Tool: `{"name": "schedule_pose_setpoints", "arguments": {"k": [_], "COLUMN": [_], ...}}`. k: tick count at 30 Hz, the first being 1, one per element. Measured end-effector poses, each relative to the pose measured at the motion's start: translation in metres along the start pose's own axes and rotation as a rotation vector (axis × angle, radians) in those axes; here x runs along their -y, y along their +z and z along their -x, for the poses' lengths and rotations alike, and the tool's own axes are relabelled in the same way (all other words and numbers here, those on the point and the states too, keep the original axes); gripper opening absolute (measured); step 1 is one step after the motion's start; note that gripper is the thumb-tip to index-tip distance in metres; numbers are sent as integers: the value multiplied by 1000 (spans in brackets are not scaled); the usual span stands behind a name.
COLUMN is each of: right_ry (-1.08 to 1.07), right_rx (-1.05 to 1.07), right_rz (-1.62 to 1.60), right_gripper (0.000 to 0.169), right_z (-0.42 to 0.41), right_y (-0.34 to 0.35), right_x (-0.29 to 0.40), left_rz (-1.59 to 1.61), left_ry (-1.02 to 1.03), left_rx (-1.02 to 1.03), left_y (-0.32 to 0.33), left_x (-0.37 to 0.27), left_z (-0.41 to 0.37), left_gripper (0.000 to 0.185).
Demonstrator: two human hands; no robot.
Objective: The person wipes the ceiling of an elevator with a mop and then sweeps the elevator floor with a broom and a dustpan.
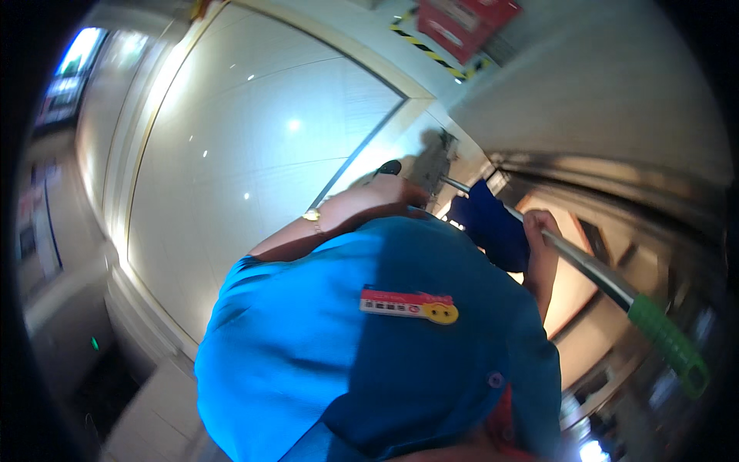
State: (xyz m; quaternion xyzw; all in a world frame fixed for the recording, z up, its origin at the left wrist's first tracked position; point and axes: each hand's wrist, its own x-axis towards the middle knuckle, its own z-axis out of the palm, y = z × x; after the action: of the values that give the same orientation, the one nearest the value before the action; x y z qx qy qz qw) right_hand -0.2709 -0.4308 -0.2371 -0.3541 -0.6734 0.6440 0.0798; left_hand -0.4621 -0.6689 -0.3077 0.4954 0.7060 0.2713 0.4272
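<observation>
My right hand (540, 225) is closed around a metal pole (589, 263) with a green plastic grip (667, 341) at its near end. A dark blue cloth (493, 225) hangs against the pole beside that hand; whether the hand also holds it is unclear. My left forearm, with a gold-coloured wristwatch (312, 215), crosses in front of my blue shirt. My left hand (401, 189) is near the pole's far part, its fingers shadowed and partly hidden. Beyond it, a blurred grey thing (433, 164) lies low by the floor, near the pole's far end. A dark rounded object (389, 167) shows beside the left hand.
Glossy pale floor tiles (260, 115) with a dark border strip lie ahead and to the left. A red box-like object (465, 26) stands within black-and-yellow floor tape (430, 55) at the top. A plain wall-like surface (589, 86) rises at upper right.
</observation>
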Motion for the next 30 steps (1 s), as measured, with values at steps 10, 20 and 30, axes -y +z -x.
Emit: {"name": "schedule_pose_setpoints", "arguments": {"k": [10,20,30], "right_ry": [-6,-102,-390], "right_rx": [156,196,357], "right_rz": [-92,-178,-222], "right_gripper": [15,22,20], "right_z": [-1,-23,25], "right_y": [16,42,120], "right_x": [62,112,165], "left_rz": [-168,-192,-138], "left_ry": [-219,-400,-363], "left_rx": [-247,-358,-756], "left_y": [-13,-27,23], "left_x": [-78,-95,-102], "left_z": [45,85,246], "left_gripper": [31,32,26]}}
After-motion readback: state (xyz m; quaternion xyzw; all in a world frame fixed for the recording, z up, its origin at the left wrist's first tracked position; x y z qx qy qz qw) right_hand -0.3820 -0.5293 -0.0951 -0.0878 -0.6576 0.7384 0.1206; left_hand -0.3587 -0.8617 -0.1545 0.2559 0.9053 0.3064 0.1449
